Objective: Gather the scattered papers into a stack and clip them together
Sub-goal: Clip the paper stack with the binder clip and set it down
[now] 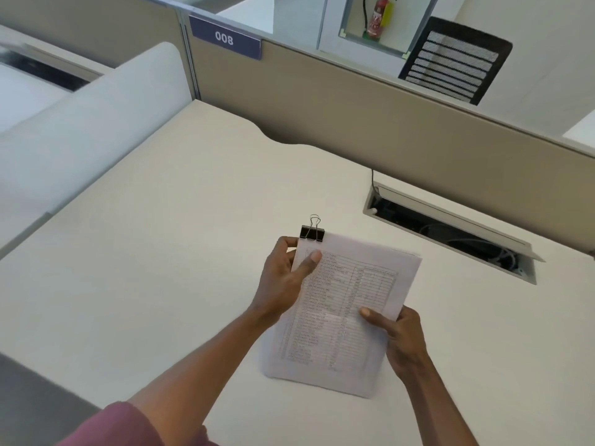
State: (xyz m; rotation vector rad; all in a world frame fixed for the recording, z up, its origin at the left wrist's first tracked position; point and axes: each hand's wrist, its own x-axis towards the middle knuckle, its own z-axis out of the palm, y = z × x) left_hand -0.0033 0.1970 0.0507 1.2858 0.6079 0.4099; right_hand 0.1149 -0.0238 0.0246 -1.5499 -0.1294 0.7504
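Observation:
A stack of white printed papers (341, 313) with a table of text on the top sheet is held above the desk, in the lower middle of the head view. A black binder clip (311, 232) grips the stack's top left corner, its wire handles pointing up. My left hand (283, 284) holds the stack's upper left edge just below the clip, thumb on the top sheet. My right hand (399, 339) holds the right edge lower down, thumb on top as well.
The cream desk (167, 252) runs to a beige partition (354, 123) at the back, labelled 008. An open cable tray (450, 233) with wires lies in the desk at the right. A white side divider (90, 123) stands to the left.

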